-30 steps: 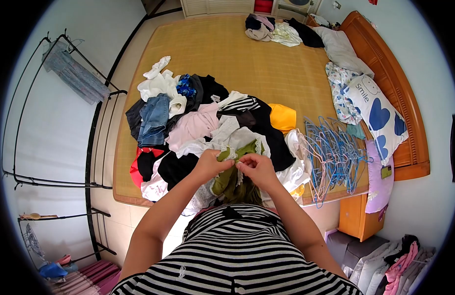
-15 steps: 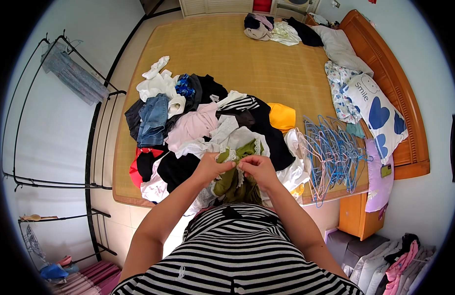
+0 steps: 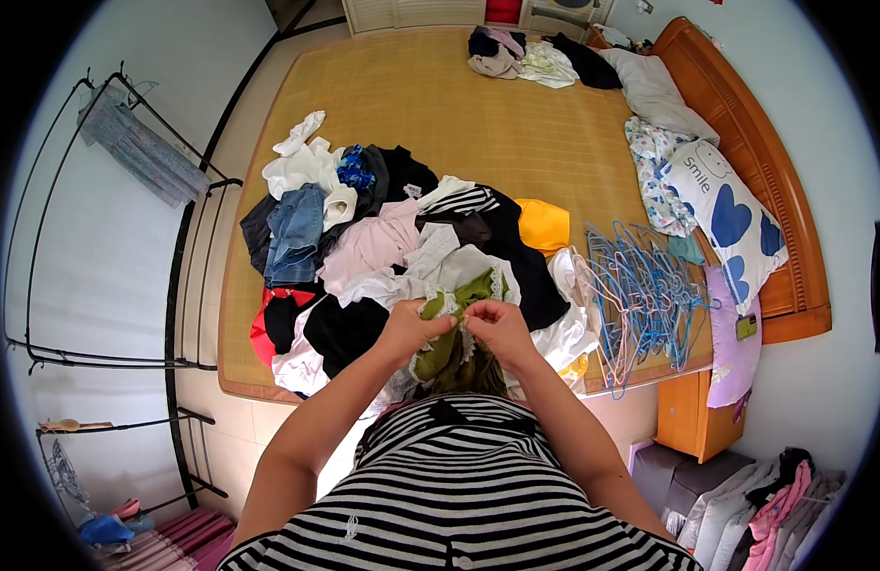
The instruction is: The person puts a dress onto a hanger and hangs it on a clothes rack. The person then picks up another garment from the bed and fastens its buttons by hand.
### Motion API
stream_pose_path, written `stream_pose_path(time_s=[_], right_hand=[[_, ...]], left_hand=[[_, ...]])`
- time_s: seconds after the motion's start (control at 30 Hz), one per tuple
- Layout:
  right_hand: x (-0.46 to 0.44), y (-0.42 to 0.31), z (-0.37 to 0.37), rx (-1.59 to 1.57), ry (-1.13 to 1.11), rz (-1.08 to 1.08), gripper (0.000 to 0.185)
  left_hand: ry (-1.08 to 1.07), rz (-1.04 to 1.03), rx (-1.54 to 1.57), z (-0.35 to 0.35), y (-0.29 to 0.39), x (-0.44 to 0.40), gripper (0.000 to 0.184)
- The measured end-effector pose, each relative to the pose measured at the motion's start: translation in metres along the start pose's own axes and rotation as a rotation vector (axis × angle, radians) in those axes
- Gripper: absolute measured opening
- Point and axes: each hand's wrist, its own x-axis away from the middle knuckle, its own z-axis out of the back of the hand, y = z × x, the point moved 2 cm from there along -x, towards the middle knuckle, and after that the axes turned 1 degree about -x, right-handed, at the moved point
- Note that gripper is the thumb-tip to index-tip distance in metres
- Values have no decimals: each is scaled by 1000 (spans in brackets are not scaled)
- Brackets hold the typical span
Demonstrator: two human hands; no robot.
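Observation:
An olive-green garment with white lace trim (image 3: 446, 362) hangs in front of my body, at the near edge of the bed. My left hand (image 3: 414, 328) is closed on its upper part, fingers pinched near the lace. Close beside it, my right hand (image 3: 497, 326) pinches the same garment with thumb and fingertips. The small spot between the fingertips is too fine to make out. Just beyond my hands lies a heap of clothes, with a pink garment (image 3: 373, 243), blue denim (image 3: 295, 233) and a black garment (image 3: 345, 333).
The bed has a woven mat (image 3: 411, 105). Blue and pink hangers (image 3: 649, 295) are piled at the right, near a yellow cloth (image 3: 544, 225). Pillows (image 3: 730, 214) rest against the wooden headboard (image 3: 759, 162). A black clothes rack (image 3: 107, 357) stands on the left.
Both hands keep their pinch on the green garment, with only a slight shift of the fingers. The camera view has moved very slightly.

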Motion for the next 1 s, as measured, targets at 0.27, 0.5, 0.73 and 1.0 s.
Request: stream_pose_path(time_s=[0.27,0.5,0.73,1.0], right_hand=[[5,-5,3,97,-37,46,10],[7,-5,7,72,-92,-7,11],[6,4,11,61,-127,-50,13],[11,-8,10,115,-150,-22,12]], left_hand=[[-24,37,-46,4,-4,0,16],[-74,33,-44,5,-15,-2,18],[-36,-28,-77,0,-17,3,16],[-55,-28,-71,1,-11,6,15]])
